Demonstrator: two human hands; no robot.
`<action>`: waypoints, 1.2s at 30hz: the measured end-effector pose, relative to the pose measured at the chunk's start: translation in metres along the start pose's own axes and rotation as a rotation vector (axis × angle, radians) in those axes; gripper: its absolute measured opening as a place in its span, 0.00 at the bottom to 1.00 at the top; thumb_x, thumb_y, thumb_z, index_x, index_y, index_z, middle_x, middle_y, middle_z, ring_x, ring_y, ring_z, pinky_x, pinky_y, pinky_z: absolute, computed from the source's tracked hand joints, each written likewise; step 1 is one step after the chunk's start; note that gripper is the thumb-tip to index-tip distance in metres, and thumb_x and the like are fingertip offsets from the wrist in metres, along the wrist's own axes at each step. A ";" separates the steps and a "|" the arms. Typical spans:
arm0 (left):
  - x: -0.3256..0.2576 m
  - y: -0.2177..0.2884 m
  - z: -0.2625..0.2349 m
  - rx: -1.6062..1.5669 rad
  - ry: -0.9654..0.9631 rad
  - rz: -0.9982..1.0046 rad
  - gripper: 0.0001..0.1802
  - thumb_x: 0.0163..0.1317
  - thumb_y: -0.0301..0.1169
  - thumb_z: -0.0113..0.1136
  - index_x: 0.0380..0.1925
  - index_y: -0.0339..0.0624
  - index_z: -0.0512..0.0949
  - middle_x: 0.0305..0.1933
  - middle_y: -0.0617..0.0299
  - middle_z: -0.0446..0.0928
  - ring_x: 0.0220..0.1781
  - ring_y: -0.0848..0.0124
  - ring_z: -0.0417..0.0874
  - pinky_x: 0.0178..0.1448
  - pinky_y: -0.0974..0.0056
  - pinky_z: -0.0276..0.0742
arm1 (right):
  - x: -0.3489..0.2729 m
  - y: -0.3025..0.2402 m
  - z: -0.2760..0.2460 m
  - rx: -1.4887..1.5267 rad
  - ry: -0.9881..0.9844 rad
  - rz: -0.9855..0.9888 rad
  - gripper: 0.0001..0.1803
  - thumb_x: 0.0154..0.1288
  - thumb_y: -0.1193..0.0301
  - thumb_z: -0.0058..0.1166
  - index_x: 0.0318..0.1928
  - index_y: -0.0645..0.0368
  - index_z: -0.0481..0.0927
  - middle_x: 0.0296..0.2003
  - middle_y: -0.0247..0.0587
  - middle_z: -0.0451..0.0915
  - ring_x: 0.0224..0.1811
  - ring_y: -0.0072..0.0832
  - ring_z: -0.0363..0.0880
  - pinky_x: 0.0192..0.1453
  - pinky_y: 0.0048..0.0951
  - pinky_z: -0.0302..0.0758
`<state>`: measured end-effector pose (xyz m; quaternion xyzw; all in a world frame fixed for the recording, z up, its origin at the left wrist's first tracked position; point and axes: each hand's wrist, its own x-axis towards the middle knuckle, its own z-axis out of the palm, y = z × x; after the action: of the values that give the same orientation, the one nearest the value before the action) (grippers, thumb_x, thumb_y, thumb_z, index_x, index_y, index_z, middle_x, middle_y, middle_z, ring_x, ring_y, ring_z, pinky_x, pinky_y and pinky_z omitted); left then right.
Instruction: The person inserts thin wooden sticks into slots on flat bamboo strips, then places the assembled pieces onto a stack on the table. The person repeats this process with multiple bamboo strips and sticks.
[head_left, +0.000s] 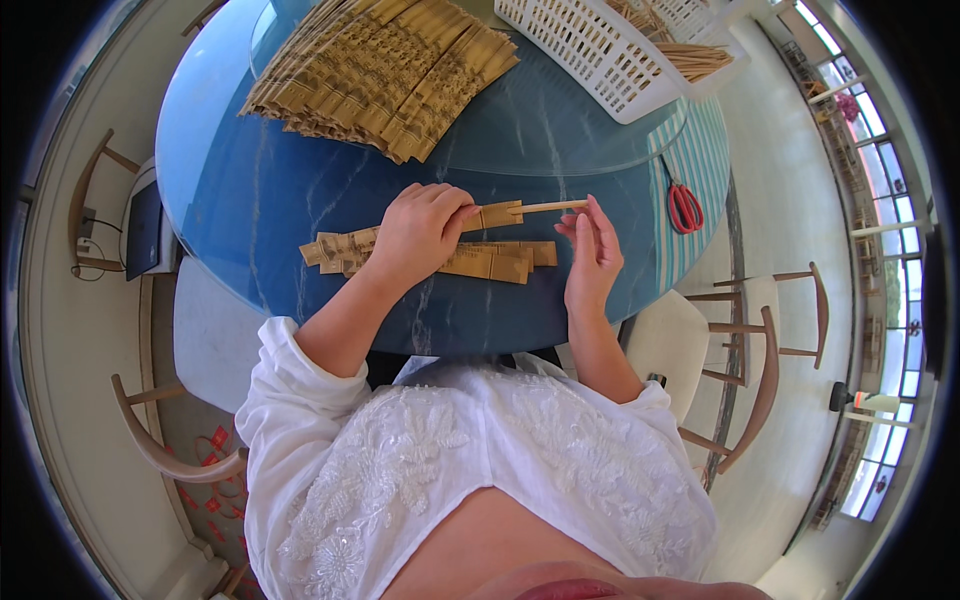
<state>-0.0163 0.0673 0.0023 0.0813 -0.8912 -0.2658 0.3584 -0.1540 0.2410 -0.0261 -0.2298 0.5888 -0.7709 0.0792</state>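
My left hand point(425, 222) is closed on a sleeve point(494, 215) above the table point(520, 325); my right hand point(594, 245) pinches the outer end of the chopsticks point(548, 207), which sit at its mouth. A slanted push could tear the paper; a slack left grip, buckle it.

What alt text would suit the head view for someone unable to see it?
A person's left hand holds a flat gold sleeve while the right hand pinches a pale wooden stick whose end meets it. The blue table also bears loose sleeves, a fanned stack, a white basket containing sticks, and red-handled scissors.
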 end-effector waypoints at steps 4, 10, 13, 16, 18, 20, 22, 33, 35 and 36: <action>0.001 0.002 -0.001 -0.007 0.013 -0.003 0.03 0.56 0.25 0.61 0.27 0.41 0.76 0.25 0.60 0.77 0.27 0.61 0.76 0.35 0.61 0.70 | -0.001 -0.001 0.000 0.001 -0.014 0.022 0.18 0.69 0.78 0.49 0.58 0.65 0.73 0.47 0.43 0.79 0.43 0.25 0.80 0.48 0.26 0.81; 0.000 0.004 -0.001 -0.019 0.008 0.018 0.04 0.56 0.26 0.62 0.26 0.41 0.76 0.25 0.60 0.77 0.27 0.61 0.76 0.36 0.61 0.70 | -0.002 0.005 0.000 -0.033 -0.143 -0.045 0.15 0.65 0.80 0.52 0.53 0.64 0.78 0.51 0.46 0.78 0.47 0.27 0.80 0.49 0.26 0.80; 0.000 0.009 0.002 -0.047 0.000 0.062 0.05 0.57 0.27 0.61 0.25 0.42 0.75 0.25 0.61 0.77 0.28 0.62 0.78 0.36 0.61 0.70 | -0.007 0.003 0.005 -0.263 -0.323 -0.177 0.13 0.63 0.82 0.55 0.49 0.64 0.81 0.49 0.46 0.80 0.48 0.26 0.80 0.50 0.25 0.80; -0.001 0.010 0.001 -0.044 -0.009 0.046 0.05 0.56 0.27 0.61 0.25 0.42 0.75 0.25 0.61 0.76 0.28 0.62 0.78 0.36 0.61 0.70 | -0.011 0.005 0.008 -0.267 -0.357 -0.153 0.13 0.61 0.83 0.56 0.47 0.66 0.82 0.48 0.46 0.81 0.46 0.25 0.81 0.49 0.22 0.79; -0.001 0.011 0.002 -0.069 0.002 0.069 0.05 0.55 0.27 0.63 0.26 0.41 0.76 0.24 0.60 0.76 0.27 0.61 0.77 0.35 0.61 0.70 | -0.011 0.009 0.007 -0.140 -0.358 -0.104 0.13 0.62 0.85 0.54 0.47 0.67 0.81 0.49 0.48 0.80 0.45 0.25 0.81 0.49 0.21 0.78; -0.002 0.014 0.003 -0.074 -0.006 0.093 0.05 0.54 0.26 0.64 0.26 0.41 0.76 0.24 0.60 0.76 0.27 0.61 0.76 0.34 0.61 0.70 | -0.011 0.006 0.005 -0.128 -0.370 -0.061 0.12 0.62 0.85 0.54 0.46 0.67 0.80 0.46 0.47 0.81 0.45 0.25 0.81 0.48 0.22 0.79; -0.004 0.016 0.006 -0.065 -0.036 0.121 0.04 0.53 0.26 0.64 0.26 0.41 0.77 0.24 0.60 0.76 0.27 0.62 0.77 0.34 0.61 0.69 | -0.013 0.005 0.004 -0.117 -0.369 -0.039 0.11 0.62 0.85 0.54 0.45 0.67 0.79 0.44 0.45 0.82 0.44 0.24 0.81 0.48 0.22 0.79; 0.004 0.008 -0.010 0.043 0.013 0.026 0.06 0.53 0.31 0.67 0.28 0.42 0.80 0.24 0.62 0.77 0.26 0.64 0.77 0.35 0.63 0.70 | 0.013 0.001 -0.013 0.201 0.203 0.108 0.07 0.66 0.75 0.55 0.42 0.63 0.76 0.36 0.37 0.79 0.38 0.22 0.79 0.44 0.26 0.80; 0.004 0.009 -0.012 0.070 0.000 -0.018 0.07 0.53 0.31 0.67 0.29 0.42 0.80 0.23 0.62 0.77 0.26 0.64 0.77 0.35 0.63 0.70 | 0.020 0.003 -0.020 0.275 0.297 0.113 0.06 0.66 0.73 0.56 0.40 0.62 0.76 0.36 0.35 0.78 0.38 0.22 0.78 0.45 0.26 0.79; 0.005 0.009 -0.013 0.068 0.000 -0.048 0.06 0.54 0.31 0.66 0.29 0.41 0.80 0.23 0.62 0.77 0.25 0.65 0.77 0.34 0.63 0.70 | 0.022 0.004 -0.023 0.285 0.332 0.103 0.06 0.66 0.73 0.56 0.40 0.62 0.76 0.37 0.35 0.78 0.38 0.22 0.78 0.45 0.26 0.79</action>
<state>-0.0102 0.0675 0.0177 0.1145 -0.8976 -0.2439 0.3490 -0.1845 0.2510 -0.0283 -0.0558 0.4900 -0.8684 0.0519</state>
